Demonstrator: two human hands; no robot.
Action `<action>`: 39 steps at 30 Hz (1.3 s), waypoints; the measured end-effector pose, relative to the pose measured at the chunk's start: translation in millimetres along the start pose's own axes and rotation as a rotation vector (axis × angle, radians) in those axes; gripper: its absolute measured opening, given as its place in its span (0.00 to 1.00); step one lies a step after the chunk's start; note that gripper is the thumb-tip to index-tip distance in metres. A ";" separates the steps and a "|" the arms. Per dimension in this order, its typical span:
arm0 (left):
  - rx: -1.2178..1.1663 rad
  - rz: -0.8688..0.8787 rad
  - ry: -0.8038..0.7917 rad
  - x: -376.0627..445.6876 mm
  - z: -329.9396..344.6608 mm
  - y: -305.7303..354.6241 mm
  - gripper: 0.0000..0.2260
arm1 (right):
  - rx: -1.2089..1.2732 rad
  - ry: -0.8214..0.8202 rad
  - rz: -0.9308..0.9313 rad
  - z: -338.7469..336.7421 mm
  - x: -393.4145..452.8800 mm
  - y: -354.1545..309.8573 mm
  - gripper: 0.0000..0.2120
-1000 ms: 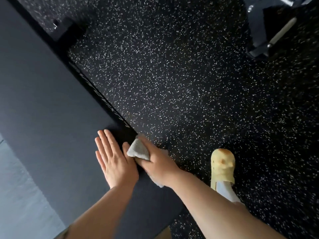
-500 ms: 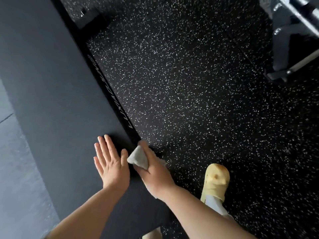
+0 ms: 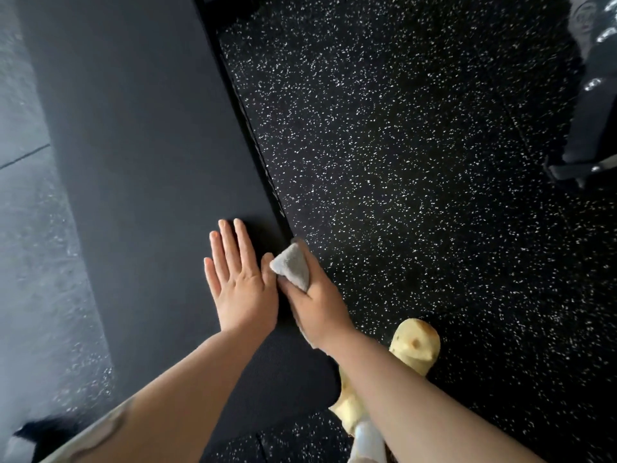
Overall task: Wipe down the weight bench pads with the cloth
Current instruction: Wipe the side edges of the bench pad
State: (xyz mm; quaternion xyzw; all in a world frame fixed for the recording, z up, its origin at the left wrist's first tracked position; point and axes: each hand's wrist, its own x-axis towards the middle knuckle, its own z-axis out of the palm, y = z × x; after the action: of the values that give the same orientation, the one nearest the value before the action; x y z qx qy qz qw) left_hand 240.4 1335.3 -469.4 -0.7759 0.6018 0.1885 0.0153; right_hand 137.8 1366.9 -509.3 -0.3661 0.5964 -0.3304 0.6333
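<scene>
Item: cloth (image 3: pixel 293 267), grey, small, bunched into a wad. Loc: in right hand (image 3: pixel 317 305), at the near right edge of the bench pad (image 3: pixel 150 162), a peak of fabric poking up betw. thumb and forefinger; a bit more shows under the wrist. Grip, R: fingers curled round the cloth, wrapped over the pad's side edge, so fingertips hidden. Grip, L: left hand (image 3: pixel 242 285) flat on the pad top, fingers straight and together, holding nothing, just beside the right hand, thumb touching or nearly touching the cloth. Handling, est.: cloth looks light, soft, limp; won't keep a shape, so best taken as a wad w/ whole palm behind it, not by a corner, or it folds and drags. Prob. grips the pad well, low slip risk. Pad: dark, matte, long, looks firm w/ slight give; takes pressure OK, not fragile. Side edge narrow, so thumb on top and fingers below seems the right hold. Other: speckled black rubber floor (image 3: pixel 417 162); yellow clog (image 3: pixel 415 349) on foot, near the pad's end; dark equipment frame (image 3: pixel 591 128) far right, well apart.
</scene>
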 end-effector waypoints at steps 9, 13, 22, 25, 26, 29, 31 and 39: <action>-0.062 0.016 -0.031 0.9 -2.7 -3.9 0.29 | 0.003 0.011 0.024 -12.6 -82.4 19.0 0.30; -0.058 0.099 -0.027 -0.8 -9.6 -16.4 0.28 | -0.084 -0.021 0.019 -4.4 -11.9 -25.8 0.15; 0.048 0.166 -0.023 1.3 -4.6 -27.8 0.27 | 0.002 0.077 0.067 -6.6 -80.3 0.2 0.25; 0.060 0.160 -0.065 3.1 -7.0 -28.6 0.28 | -0.134 0.068 0.094 -6.4 -72.5 -1.5 0.24; 0.061 0.162 -0.078 4.2 -8.2 -28.7 0.28 | -0.189 0.047 0.097 -5.2 -58.4 -9.7 0.20; 0.039 0.166 -0.106 6.0 -8.2 -29.2 0.28 | -0.243 0.055 0.070 -0.7 1.6 -36.2 0.14; 0.042 0.171 -0.083 3.2 -8.5 -30.2 0.27 | -0.212 0.092 0.030 5.2 23.5 -42.3 0.17; 0.069 0.284 0.041 44.1 -17.4 -24.8 0.27 | 0.009 0.038 0.028 -4.9 -36.0 -19.2 0.28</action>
State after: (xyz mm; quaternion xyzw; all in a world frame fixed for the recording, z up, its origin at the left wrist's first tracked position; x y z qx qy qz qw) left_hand 277.5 1296.8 -472.0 -0.6856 0.7120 0.1519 0.0029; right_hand 130.7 1387.5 -474.5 -0.3487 0.6119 -0.3307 0.6282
